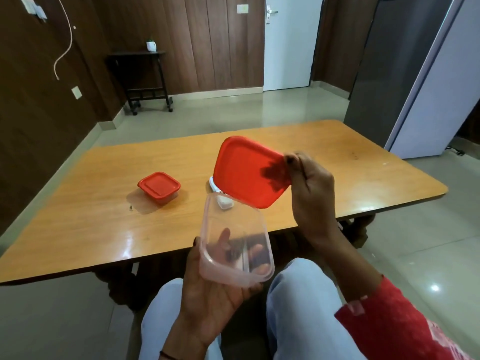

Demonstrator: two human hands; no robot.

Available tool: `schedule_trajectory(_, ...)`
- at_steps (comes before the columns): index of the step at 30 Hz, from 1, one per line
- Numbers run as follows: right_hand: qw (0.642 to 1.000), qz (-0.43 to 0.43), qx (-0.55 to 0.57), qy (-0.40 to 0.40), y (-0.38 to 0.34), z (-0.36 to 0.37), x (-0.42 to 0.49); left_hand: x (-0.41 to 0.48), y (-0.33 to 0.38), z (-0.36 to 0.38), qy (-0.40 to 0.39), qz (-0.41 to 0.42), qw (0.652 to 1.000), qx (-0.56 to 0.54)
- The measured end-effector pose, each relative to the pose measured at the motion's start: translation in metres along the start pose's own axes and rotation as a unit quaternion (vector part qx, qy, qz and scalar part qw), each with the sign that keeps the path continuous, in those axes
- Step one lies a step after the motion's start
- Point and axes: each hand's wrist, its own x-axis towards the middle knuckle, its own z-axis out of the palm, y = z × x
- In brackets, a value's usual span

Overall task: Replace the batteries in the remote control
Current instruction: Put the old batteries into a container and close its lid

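Observation:
My left hand (207, 289) cups a clear plastic container (235, 245) from below, above my lap at the table's near edge; it is tilted toward me, and whether anything lies inside I cannot tell. My right hand (311, 193) pinches the right edge of the container's red lid (249, 170), lifted clear and held above and behind the container. A white remote control (213, 186) lies on the table behind the lid, mostly hidden by it. A small white piece (225, 203) shows through the container's far wall.
A smaller closed container with a red lid (159, 187) stands on the wooden table (350, 178) to the left. My knees in light trousers (298, 294) are below the table edge. A tall grey cabinet (415, 74) stands at the right.

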Motion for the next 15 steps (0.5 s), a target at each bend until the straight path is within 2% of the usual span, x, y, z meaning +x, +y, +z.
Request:
schedule_trajectory(2,0.999,0.044,-0.011,0.021,0.014,-0.001,0.011,0.005,-0.001,0.005,0.003,-0.024,1.000,0.000)
schedule_trajectory(5,0.989,0.125,-0.062,0.039,0.051,-0.009,0.022,0.013,0.005,0.004,-0.038,-0.037,0.998,0.019)
schedule_trajectory(7,0.968,0.228,-0.040,0.096,0.077,-0.019,0.027,0.023,0.009,-0.001,-0.048,-0.057,0.997,0.015)
schedule_trajectory(9,0.919,0.351,0.016,0.179,0.102,-0.033,0.027,0.033,0.012,-0.004,-0.052,-0.072,0.996,0.022)
schedule_trajectory(11,0.851,0.451,0.081,0.257,0.125,-0.047,0.025,0.045,0.011,-0.004,-0.067,-0.078,0.994,0.042)
schedule_trajectory(13,0.785,0.501,0.163,0.326,0.142,-0.058,0.024,0.059,0.005,0.000,-0.073,-0.084,0.992,0.062)
schedule_trajectory(15,0.748,0.504,0.231,0.365,0.155,-0.065,0.024,0.080,-0.003,0.006,-0.037,-0.092,0.991,0.088)
